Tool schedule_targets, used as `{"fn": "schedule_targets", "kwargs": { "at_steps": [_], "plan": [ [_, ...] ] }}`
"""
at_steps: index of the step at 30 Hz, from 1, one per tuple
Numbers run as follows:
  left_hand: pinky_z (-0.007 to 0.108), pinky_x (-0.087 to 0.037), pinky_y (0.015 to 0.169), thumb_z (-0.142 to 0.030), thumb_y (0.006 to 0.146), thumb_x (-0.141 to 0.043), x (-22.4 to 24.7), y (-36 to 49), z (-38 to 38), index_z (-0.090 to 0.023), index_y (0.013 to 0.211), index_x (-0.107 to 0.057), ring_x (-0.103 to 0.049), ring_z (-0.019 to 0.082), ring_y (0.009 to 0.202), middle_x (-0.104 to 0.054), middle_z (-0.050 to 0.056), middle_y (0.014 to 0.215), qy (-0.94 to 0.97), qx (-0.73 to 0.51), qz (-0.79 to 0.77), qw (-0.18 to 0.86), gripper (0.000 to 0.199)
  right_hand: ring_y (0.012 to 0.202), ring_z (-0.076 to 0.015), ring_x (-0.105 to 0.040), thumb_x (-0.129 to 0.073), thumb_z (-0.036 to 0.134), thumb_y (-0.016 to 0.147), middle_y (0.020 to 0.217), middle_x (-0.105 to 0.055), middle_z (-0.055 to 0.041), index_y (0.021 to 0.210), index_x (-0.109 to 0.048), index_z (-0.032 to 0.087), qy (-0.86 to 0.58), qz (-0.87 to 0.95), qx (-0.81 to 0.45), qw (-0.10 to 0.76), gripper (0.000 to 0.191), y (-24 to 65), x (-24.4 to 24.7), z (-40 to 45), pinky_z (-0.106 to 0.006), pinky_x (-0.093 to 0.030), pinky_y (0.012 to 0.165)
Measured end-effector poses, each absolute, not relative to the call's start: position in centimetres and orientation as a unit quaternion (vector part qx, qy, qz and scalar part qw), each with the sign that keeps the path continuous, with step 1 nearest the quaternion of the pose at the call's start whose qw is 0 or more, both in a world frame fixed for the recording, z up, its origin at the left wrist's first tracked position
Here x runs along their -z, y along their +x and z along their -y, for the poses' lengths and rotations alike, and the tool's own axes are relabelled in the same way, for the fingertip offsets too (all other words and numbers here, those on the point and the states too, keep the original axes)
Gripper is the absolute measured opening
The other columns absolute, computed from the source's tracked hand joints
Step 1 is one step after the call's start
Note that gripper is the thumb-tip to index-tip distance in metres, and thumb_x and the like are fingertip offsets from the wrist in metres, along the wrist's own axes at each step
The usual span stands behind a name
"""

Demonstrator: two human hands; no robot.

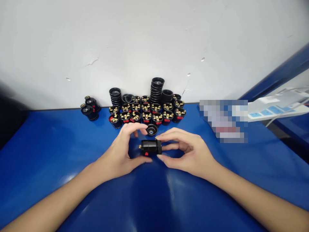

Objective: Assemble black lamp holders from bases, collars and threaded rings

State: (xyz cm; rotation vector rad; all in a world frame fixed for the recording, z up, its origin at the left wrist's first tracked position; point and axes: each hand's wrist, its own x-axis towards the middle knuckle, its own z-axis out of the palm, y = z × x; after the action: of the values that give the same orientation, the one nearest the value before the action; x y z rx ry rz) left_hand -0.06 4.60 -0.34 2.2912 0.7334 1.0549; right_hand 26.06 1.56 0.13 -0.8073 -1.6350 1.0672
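Note:
Between my two hands a black lamp socket (149, 147) lies on its side, with a brass tip pointing left and a small red switch on its lower side. My right hand (190, 149) pinches its wider rim at the right end between thumb and fingertips. Curved around the socket's left part, my left hand (124, 151) is open, thumb below and fingers above, seemingly not touching it. Just beyond the socket sits a round black cap (152, 130) with its hollow side up.
Behind stand several black socket bodies (146, 117) with brass contacts and red switches. Stacked black rings (157, 91) and a shorter ring stack (115, 96) rise by the wall. Two closed sockets (90, 111) stand at left. A blurred-out packet (224, 120) lies on the blue table (60, 145) at right.

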Motion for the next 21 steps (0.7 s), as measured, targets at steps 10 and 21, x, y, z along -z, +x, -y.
{"fn": "schedule_targets", "kwargs": {
  "at_steps": [10, 21],
  "plan": [
    [0.036, -0.051, 0.085, -0.035, 0.118, -0.044, -1.3, 0.3, -3.9, -0.026, 0.149, -0.041, -0.063, 0.018, 0.08, -0.065, -0.003, 0.086, 0.833, -0.293, -0.342, 0.323, 0.032, 0.102, -0.0235, -0.085, -0.089, 0.007, 0.082, 0.115, -0.078, -0.0067, 0.118, -0.084, 0.024, -0.324, 0.679, -0.436, 0.494, 0.041, 25.8, 0.0, -1.5, -0.04, -0.078, 0.09],
    [0.038, -0.052, 0.091, -0.041, 0.109, -0.067, -0.3, -0.3, -4.3, -0.029, 0.16, -0.033, -0.066, 0.021, 0.096, -0.07, 0.003, 0.107, 0.85, -0.301, -0.322, 0.288, 0.063, 0.102, -0.0244, -0.086, -0.09, 0.01, 0.083, 0.114, -0.08, -0.0061, 0.118, -0.085, 0.024, -0.333, 0.66, -0.471, 0.482, 0.038, 26.2, 0.0, -1.8, -0.039, -0.078, 0.09]
  ]
}}
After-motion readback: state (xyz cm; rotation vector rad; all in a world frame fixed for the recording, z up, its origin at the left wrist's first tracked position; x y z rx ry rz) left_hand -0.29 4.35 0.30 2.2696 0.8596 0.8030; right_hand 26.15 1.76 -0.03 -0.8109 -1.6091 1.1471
